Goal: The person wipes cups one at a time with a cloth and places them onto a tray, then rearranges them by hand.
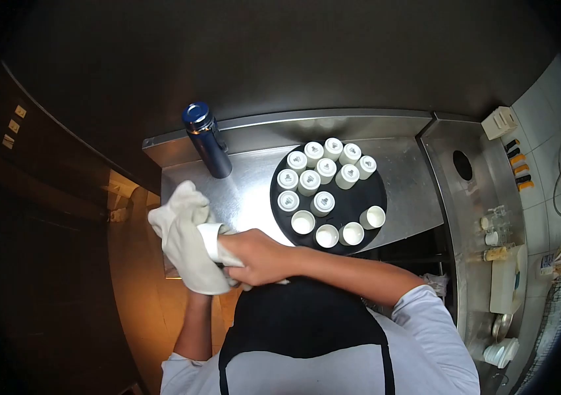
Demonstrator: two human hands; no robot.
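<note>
Steel counter (254, 184) stretched between a blue flask (208, 141) and a black tray (356, 201) of cups (310, 182). Beside the counter's near-left edge, the right hand (254, 255) gripped a smooth white cup (211, 241), tipped sideways in crumpled cloth (185, 243); the left hand's hold, seemingly beneath, could not be told.

Just left of the tray (346, 201), the worktop (251, 179) leaves passing room; a flask (209, 143) obstructs farther left. Cups (326, 171) crowd the tray's far half.
</note>
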